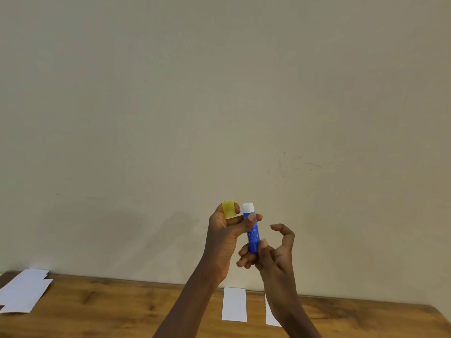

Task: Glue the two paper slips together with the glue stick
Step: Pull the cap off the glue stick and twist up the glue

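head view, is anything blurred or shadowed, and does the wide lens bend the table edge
Head view: even, soft light with no glare; the hands cast a faint shadow on the wall; the glue stick label print is too soft to read; the yellow cap looks slightly smeared; the table back edge slopes down to the right, likely from lens or head tilt.

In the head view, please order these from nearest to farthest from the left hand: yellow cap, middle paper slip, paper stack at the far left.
1. yellow cap, held in the left hand itself.
2. middle paper slip, on the table below the hands.
3. paper stack, at the table's far left edge.
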Demonstrator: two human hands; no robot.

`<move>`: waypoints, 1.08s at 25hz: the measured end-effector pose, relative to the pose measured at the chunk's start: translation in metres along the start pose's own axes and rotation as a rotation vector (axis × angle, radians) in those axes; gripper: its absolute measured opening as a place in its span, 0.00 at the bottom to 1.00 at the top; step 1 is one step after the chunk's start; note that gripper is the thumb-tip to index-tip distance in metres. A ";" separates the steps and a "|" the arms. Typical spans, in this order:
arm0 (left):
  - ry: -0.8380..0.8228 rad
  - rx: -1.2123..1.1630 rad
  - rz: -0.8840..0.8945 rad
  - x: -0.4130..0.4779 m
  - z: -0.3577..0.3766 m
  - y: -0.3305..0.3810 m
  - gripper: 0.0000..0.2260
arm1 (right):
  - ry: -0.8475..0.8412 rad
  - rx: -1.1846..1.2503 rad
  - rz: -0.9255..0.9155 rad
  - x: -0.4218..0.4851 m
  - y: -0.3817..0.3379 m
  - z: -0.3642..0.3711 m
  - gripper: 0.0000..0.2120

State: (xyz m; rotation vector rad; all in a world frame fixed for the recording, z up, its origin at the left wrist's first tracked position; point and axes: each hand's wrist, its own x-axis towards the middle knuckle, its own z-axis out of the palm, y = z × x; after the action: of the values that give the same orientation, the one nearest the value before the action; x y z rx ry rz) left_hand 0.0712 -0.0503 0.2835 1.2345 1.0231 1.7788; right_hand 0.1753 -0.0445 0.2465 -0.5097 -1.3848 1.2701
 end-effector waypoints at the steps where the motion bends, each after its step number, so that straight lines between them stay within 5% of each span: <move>1: 0.005 -0.006 -0.001 -0.001 -0.001 0.000 0.06 | -0.025 0.042 0.027 0.000 -0.002 -0.001 0.11; 6: 0.024 -0.042 -0.003 0.000 0.000 0.002 0.04 | 0.149 -0.352 -0.191 0.002 0.002 0.002 0.24; 8: 0.009 -0.016 0.006 0.001 0.003 0.005 0.04 | 0.167 -0.429 -0.238 0.001 0.005 0.004 0.20; 11: -0.002 0.039 0.007 0.001 0.006 0.007 0.05 | 0.076 -0.213 -0.134 -0.001 0.005 0.004 0.09; 14: 0.002 0.049 -0.001 -0.001 0.007 0.006 0.06 | -0.058 0.056 0.042 0.000 0.001 0.002 0.09; 16: 0.008 0.035 0.003 -0.001 0.006 0.005 0.06 | 0.012 -0.010 -0.006 -0.002 0.000 0.002 0.12; 19: 0.018 0.034 0.024 -0.001 0.005 0.004 0.04 | 0.218 -0.415 -0.219 0.000 -0.001 -0.001 0.22; 21: 0.022 0.056 0.036 0.000 0.006 0.004 0.04 | 0.239 -0.513 -0.251 0.000 -0.001 0.001 0.17; 27: 0.018 0.022 0.029 -0.003 0.003 0.002 0.04 | 0.044 -0.130 -0.078 -0.003 -0.007 -0.001 0.10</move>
State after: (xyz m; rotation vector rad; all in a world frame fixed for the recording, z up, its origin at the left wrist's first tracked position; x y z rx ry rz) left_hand 0.0746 -0.0528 0.2845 1.2547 1.0418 1.8082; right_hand 0.1795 -0.0492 0.2513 -0.5642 -1.4427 1.1051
